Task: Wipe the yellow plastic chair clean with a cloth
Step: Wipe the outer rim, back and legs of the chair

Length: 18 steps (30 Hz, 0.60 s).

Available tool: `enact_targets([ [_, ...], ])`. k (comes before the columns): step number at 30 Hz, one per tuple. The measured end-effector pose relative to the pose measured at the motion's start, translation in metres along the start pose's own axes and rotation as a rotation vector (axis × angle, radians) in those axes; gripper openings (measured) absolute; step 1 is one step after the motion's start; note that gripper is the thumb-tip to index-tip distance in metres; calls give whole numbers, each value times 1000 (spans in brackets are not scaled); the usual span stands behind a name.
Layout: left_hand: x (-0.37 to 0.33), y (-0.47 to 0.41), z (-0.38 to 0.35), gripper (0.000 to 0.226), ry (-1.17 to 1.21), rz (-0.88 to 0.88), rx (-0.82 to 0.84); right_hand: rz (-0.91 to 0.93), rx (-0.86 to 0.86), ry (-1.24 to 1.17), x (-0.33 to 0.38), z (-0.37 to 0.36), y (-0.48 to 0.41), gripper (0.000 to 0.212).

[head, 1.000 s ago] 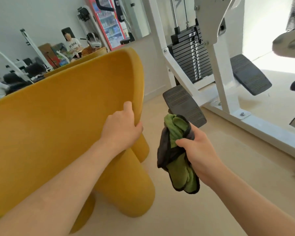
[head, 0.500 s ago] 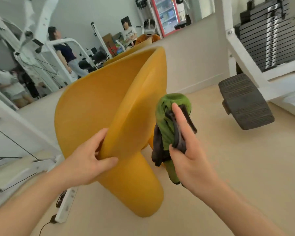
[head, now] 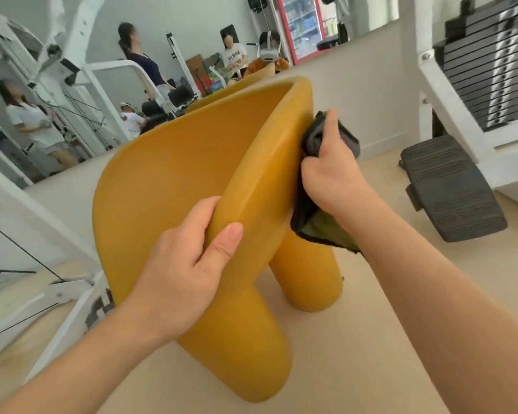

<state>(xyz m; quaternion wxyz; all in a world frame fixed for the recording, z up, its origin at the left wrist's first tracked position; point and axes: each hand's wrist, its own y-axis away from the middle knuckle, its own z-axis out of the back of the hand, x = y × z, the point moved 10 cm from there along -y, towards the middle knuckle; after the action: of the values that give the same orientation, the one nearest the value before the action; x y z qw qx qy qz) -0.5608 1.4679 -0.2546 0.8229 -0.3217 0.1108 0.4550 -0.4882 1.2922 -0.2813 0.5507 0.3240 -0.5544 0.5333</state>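
Both hands are on the yellow chair [head: 174,186]: my left hand [head: 189,264] grips its near edge, thumb on top; between them the rim; my right hand [head: 329,174] presses the cloth [head: 314,225], fingers curled, against its outer side.

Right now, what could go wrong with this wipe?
1. The right hand pushes the cloth sideways against the chair back. Only the left hand on the rim braces it, so it might tip or slide.
2. The cloth's loose end hangs below the hand and may slip out.
3. The black footplate sits close on the right; a wide stroke could hit it.
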Motion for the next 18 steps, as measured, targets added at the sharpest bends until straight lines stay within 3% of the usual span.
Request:
enact_targets([
  [4, 12, 23, 23, 28, 3, 80, 1, 104, 123, 160, -36, -48, 58, 84],
  [6, 23, 43, 39, 45, -43, 118, -15, 68, 220, 56, -59, -72, 81, 80],
  [8, 24, 58, 52, 54, -267, 92, -58, -5, 272, -125, -78, -87, 98, 72],
  [10, 0, 59, 55, 53, -536, -21, -145, -19, 274, -236, -80, -92, 110, 65],
  [12, -51, 60, 33, 52, -837, -303, -218, 56, 242, -322, -61, -83, 111, 58],
  [14, -71, 55, -7, 50, -849, -450, -99, 167, 193, -339, -33, -59, 104, 41],
  [16, -65, 38, -29, 61, -793, -367, 32, 245, 220, -302, -5, -38, 95, 25],
  [18, -62, 24, -35, 63, -801, -320, 57, 239, 281, -318, 0, -24, 88, 30],
])
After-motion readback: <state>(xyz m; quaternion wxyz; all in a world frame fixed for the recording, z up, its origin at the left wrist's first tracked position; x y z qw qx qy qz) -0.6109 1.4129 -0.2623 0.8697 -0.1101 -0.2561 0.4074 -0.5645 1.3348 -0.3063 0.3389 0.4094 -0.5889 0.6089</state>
